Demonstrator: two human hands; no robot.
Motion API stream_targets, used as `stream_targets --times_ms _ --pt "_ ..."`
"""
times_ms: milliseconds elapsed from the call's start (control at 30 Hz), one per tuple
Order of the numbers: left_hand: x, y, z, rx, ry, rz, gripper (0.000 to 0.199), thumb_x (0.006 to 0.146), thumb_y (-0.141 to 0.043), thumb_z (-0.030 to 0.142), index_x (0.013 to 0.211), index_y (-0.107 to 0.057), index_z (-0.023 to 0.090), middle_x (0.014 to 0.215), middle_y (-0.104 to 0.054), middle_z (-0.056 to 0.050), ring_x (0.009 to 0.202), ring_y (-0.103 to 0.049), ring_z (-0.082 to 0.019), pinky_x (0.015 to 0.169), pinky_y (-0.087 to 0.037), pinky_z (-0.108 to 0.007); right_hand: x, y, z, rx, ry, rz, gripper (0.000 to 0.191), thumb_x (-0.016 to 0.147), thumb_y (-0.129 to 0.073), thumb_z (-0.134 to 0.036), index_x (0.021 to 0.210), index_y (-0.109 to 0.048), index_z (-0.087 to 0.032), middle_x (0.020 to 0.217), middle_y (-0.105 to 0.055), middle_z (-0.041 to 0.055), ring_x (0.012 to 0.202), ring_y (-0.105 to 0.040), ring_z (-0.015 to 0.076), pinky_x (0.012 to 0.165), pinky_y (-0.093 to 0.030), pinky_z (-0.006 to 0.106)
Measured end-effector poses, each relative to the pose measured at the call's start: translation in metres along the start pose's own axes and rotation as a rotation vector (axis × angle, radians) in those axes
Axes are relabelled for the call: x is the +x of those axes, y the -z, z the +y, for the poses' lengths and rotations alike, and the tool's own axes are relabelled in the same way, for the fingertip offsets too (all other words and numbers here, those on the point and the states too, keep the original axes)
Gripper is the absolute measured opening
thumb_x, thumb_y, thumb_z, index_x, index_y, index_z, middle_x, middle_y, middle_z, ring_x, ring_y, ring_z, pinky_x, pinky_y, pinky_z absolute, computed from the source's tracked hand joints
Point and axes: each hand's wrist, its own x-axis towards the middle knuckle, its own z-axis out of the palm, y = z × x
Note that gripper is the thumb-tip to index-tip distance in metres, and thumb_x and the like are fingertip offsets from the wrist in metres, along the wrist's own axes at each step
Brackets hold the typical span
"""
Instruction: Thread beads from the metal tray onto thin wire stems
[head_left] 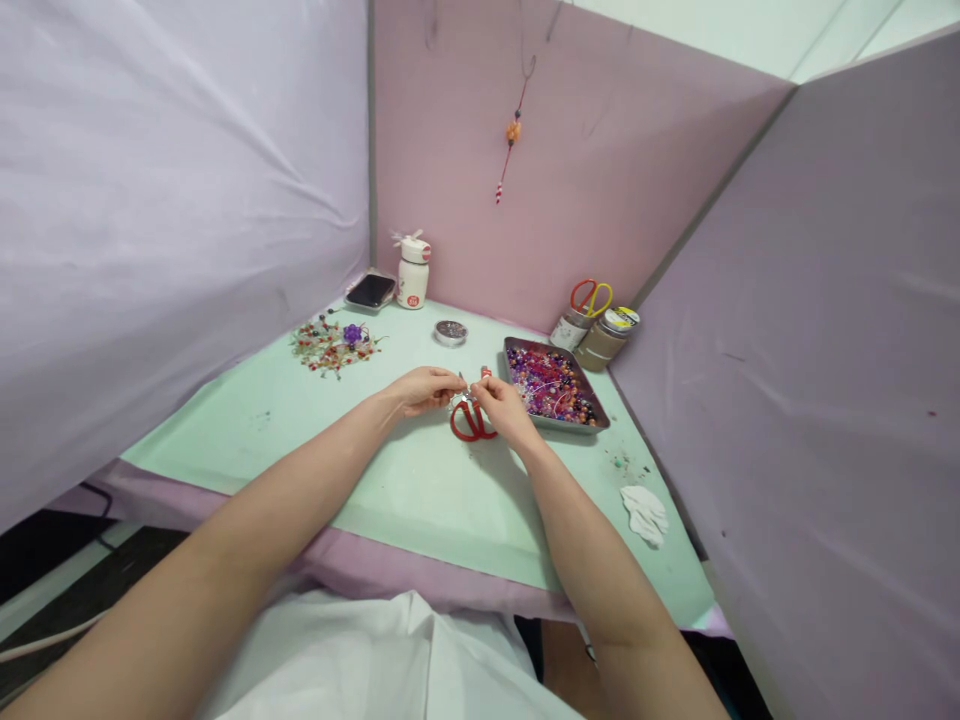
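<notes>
Near the middle of the green tabletop (420,480), my left hand (426,390) pinches something too small to make out. My right hand (502,405) is closed in a pinch just to its right, the fingertips of both nearly meeting. Red-handled scissors (466,424) lie under and between the hands. Beside my right hand stands a metal tray (574,425) full of purple, red and orange beads (551,380). A small round dish (450,333) is beyond the hands. What the fingertips grip is hidden or too small to name.
Strung bead pieces (335,345) lie at the left, near a phone (370,291) and a white bottle (413,272). Jars (606,340) and scissors with red and yellow handles (592,298) stand back right. A white cloth (644,516) lies right; a beaded string (513,132) hangs on the pink wall.
</notes>
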Motion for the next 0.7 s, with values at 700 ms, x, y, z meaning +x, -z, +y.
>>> stream_targets --times_ms 700 --pt "0.002 -0.006 -0.002 -0.112 -0.045 0.229 0.012 0.055 -0.068 0.018 0.056 -0.057 0.015 0.062 -0.05 0.0 0.059 -0.042 -0.008 0.049 -0.029 -0.02 -0.008 -0.001 -0.01 -0.321 0.266 0.057 0.014 0.084 -0.046 -0.025 0.075 -0.056 -0.021 0.07 -0.059 0.0009 0.067 -0.051 0.0157 0.069 -0.039 0.028"
